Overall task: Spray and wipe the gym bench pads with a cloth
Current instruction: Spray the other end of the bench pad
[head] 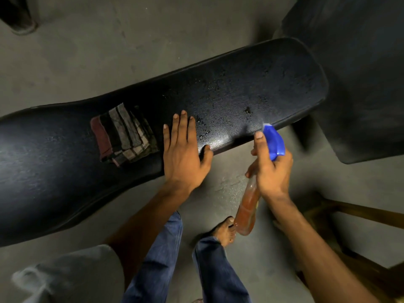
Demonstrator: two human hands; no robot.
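Note:
A long black bench pad runs from the lower left to the upper right. Its right half is speckled with spray droplets. A folded striped cloth lies on the pad, left of my left hand. That hand rests flat on the pad's near edge, fingers spread, holding nothing. My right hand grips a spray bottle with orange liquid. Its blue trigger head points at the pad's near edge, with my index finger along it.
A second black pad stands at the upper right, close to the bench's end. A wooden frame sits at the right on the grey concrete floor. My jeans-clad legs and bare foot stand below the bench.

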